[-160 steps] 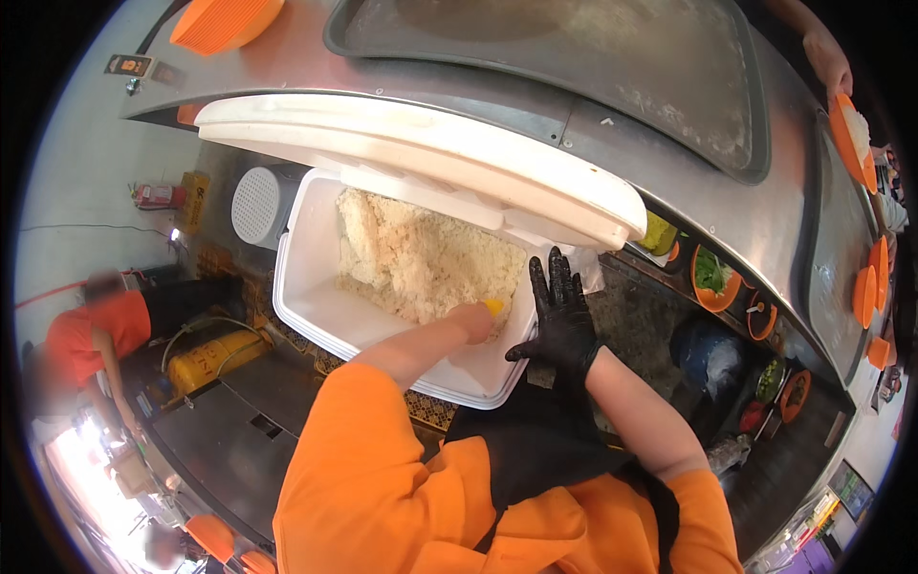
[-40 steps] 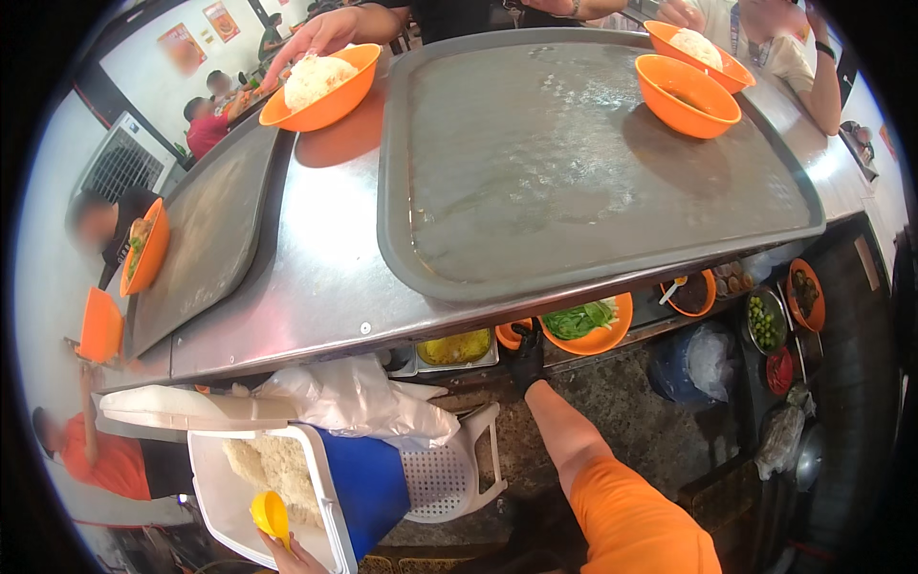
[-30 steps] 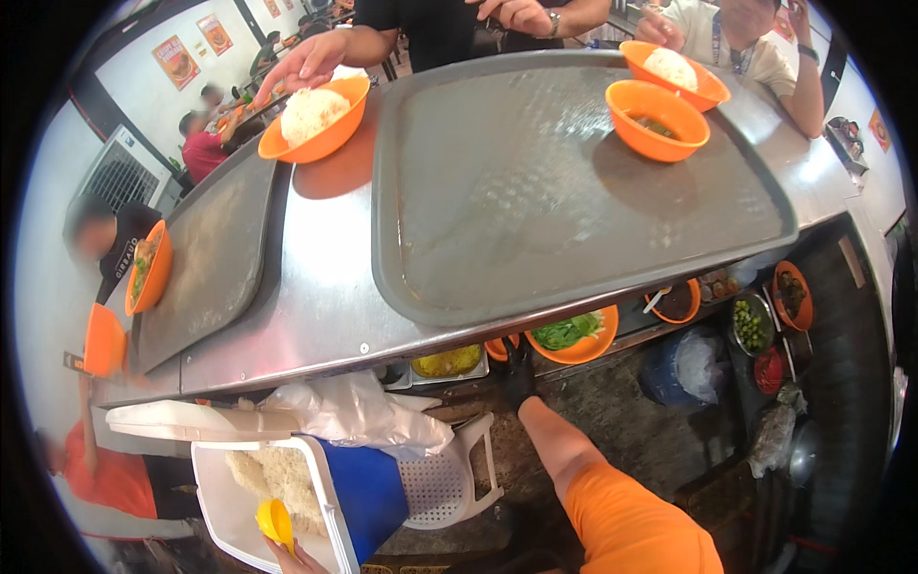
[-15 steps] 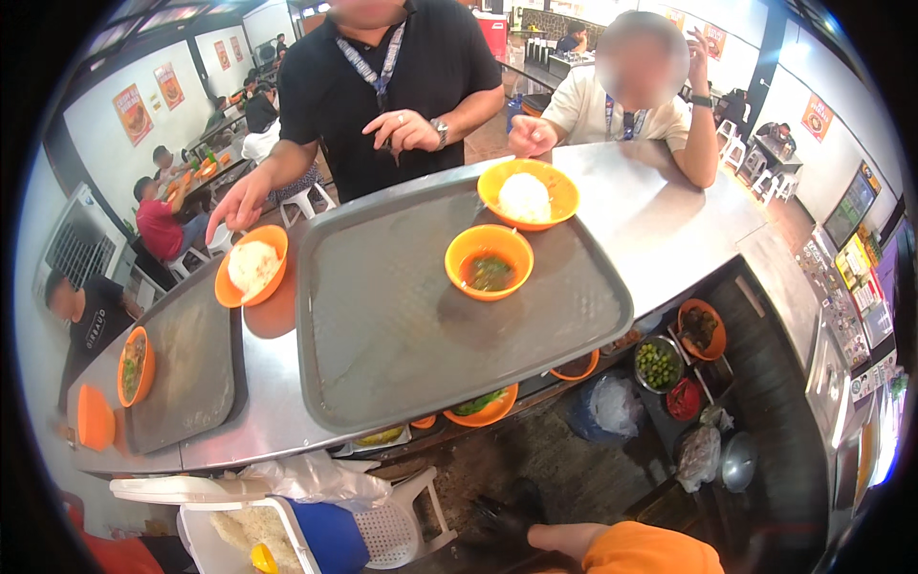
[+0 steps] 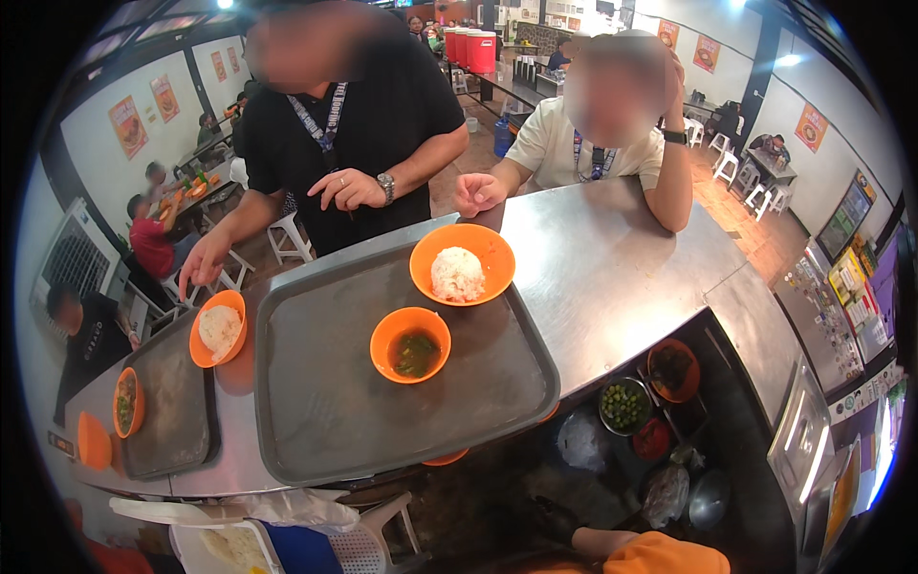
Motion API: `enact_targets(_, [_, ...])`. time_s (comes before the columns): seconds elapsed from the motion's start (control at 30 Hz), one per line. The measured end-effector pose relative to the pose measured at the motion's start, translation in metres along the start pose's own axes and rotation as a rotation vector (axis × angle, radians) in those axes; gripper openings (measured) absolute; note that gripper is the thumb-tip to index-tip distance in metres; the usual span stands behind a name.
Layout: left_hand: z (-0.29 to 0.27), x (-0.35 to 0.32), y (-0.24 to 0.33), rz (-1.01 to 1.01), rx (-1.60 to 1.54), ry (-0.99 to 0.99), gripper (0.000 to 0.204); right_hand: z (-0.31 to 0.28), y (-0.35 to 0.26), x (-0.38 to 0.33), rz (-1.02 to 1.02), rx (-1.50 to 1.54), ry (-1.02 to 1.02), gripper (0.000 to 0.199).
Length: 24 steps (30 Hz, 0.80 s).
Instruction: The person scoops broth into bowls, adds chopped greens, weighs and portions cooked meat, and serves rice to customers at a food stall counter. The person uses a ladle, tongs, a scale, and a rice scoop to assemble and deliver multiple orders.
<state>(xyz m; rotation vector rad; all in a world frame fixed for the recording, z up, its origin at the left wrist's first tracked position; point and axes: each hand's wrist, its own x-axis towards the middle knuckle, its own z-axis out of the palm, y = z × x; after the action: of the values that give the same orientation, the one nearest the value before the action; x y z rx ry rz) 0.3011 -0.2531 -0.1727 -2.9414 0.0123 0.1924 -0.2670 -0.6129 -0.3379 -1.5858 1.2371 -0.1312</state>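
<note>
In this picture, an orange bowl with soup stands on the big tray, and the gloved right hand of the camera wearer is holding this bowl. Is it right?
Not quite: the right hand is not holding the bowl. The head view shows it apart from the bowl, on the wearer's side of the counter. The orange bowl with soup does stand on the big tray.
</note>
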Motion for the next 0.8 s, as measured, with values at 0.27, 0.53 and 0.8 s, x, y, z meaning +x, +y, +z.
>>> enact_targets(0.27, [-0.047,-0.048,0.043,-0.056,-0.079,-0.043,0.042,-0.004,0.042,0.026,-0.116,-0.110,-0.087,0.047])
enact_targets(0.53, [-0.015,-0.030,0.023,-0.056,-0.170,0.001,0.037,0.000,0.078,0.031,-0.093,-0.045,-0.120,0.042])
enact_targets(0.8, [0.053,-0.079,0.007,0.045,-0.171,0.468,0.044,-0.037,-0.072,0.015,-0.021,0.528,-0.426,0.036])
